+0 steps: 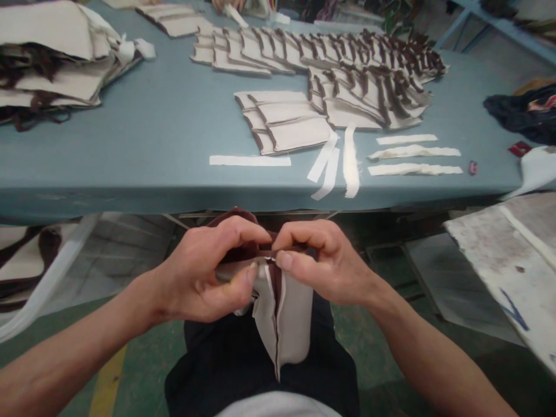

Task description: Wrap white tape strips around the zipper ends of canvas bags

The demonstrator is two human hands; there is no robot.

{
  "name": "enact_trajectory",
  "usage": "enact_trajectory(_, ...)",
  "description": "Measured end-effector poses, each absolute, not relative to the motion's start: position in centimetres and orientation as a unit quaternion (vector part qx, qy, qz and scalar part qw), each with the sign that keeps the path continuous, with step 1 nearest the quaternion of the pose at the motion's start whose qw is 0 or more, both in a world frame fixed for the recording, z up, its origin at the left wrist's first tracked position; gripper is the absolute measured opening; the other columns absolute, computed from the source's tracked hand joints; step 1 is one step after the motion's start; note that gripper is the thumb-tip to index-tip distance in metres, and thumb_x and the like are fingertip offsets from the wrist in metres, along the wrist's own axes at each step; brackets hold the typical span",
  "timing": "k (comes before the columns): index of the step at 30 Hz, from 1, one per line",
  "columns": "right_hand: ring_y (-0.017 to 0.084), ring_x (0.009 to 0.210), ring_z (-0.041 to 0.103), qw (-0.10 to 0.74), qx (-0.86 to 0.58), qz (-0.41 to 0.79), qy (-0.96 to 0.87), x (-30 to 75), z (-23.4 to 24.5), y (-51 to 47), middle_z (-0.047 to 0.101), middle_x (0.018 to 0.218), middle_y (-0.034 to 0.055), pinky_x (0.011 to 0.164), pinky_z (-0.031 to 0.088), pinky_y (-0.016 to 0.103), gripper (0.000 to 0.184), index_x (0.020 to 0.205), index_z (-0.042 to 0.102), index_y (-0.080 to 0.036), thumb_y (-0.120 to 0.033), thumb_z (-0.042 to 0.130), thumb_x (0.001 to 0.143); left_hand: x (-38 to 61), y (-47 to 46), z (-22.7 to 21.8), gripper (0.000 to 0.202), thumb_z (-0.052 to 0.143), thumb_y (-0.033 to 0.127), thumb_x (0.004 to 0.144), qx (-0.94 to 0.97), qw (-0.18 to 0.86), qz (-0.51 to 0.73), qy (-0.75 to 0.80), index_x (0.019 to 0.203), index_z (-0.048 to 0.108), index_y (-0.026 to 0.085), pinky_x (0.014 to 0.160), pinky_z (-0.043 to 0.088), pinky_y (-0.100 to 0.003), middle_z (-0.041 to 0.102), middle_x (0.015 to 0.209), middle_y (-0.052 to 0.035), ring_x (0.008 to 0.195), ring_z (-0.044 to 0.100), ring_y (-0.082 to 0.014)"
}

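Note:
Between my hands, over my lap, hangs a cream and dark brown sewn fabric piece with a brown seam running down its middle. My left hand pinches its upper edge between thumb and fingers. Close beside it, my right hand grips the same edge, its thumb pressed near the top of the seam. The fingertips of both hands almost meet there. More brown material shows behind the fingers, partly hidden by them. Whether the piece is a bag or a cover, I cannot tell.
A blue-green table spans the front. On it lie overlapping rows of cream pieces with brown edges, several white strips and a fabric pile at left. A worn board stands at right. Another person's hand shows at the far edge.

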State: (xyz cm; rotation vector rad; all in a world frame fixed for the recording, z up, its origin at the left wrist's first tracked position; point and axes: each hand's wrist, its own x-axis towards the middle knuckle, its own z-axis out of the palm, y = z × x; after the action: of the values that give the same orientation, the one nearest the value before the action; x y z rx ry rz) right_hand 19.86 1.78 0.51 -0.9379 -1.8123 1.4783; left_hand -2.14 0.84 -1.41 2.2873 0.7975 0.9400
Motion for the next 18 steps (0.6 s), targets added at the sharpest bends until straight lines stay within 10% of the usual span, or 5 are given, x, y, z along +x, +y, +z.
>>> enact_trajectory(9, 0.008, 0.061, 0.049, 0.310, -0.320, 0.449, -0.775, 20.7, 0.3, 2.9, 0.061, 0.071, -0.0031, 0.058, 0.037, 0.022, 0.015, 0.078, 0.067, -0.016, -0.021, 0.062, 0.092, -2.2, 2.1, 1.2, 0.037, 0.040, 0.026, 0.107, 0.817, 0.409, 0.229, 0.335, 0.072, 0.051, 0.019, 0.057, 0.037, -0.024, 0.049, 0.064, 0.0050, 0.057, 0.044, -0.0103)
enact_trajectory(18, 0.011, 0.067, 0.055, 0.339, -0.279, 0.343, -0.831, 21.1, 0.4, 5.6, 0.068, 0.079, -0.0005, 0.066, 0.042, 0.024, 0.012, 0.086, 0.067, -0.018, -0.021, 0.063, 0.097, -1.4, 3.0, 1.5, 0.025, 0.056, 0.030, 0.101, 0.777, 0.407, 0.244, 0.413, 0.083, 0.067, 0.017, 0.059, 0.042, -0.021, 0.063, 0.072, 0.0023, 0.064, 0.055, -0.0113)
